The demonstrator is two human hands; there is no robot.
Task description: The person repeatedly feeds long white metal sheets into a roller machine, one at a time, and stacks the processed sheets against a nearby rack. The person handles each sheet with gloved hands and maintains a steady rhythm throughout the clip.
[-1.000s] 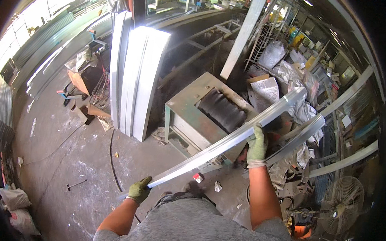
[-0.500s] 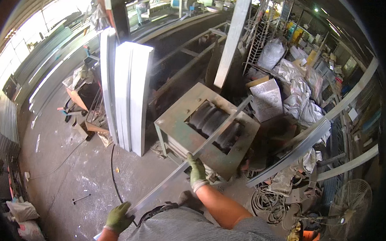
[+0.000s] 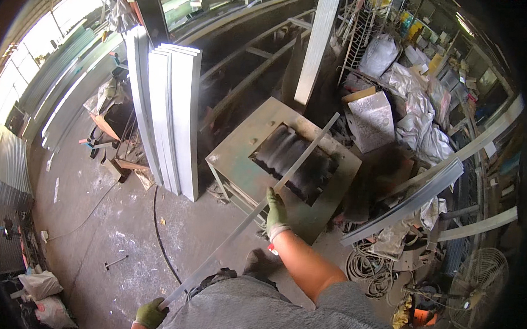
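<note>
A long, straight metal bar [image 3: 236, 233] runs slantwise from the lower left, past my front, to over a machine. My gloved left hand [image 3: 151, 315] is closed round its near end, low at the left. My right hand [image 3: 277, 214], also in a green glove, grips the bar farther along, just before the machine's near edge. The machine is a worn metal box [image 3: 240, 154] with a rectangular opening in its top. Inside sits a dark ribbed roller [image 3: 287, 160], and the bar's far part passes above it. The right hand's fingers are partly hidden.
Tall bright metal profiles [image 3: 173, 124] stand upright left of the machine. A pale post [image 3: 317, 48] rises behind it. More long profiles [image 3: 404, 201] lean at the right, near coiled cable [image 3: 370, 271] and a fan [image 3: 480, 289]. A dark cable [image 3: 156, 230] crosses the floor.
My left hand has moved down and left with the bar's near end. The bar now shows a narrower face, as if turned. My right hand stays on it, slightly farther forward; the view has shifted slightly.
</note>
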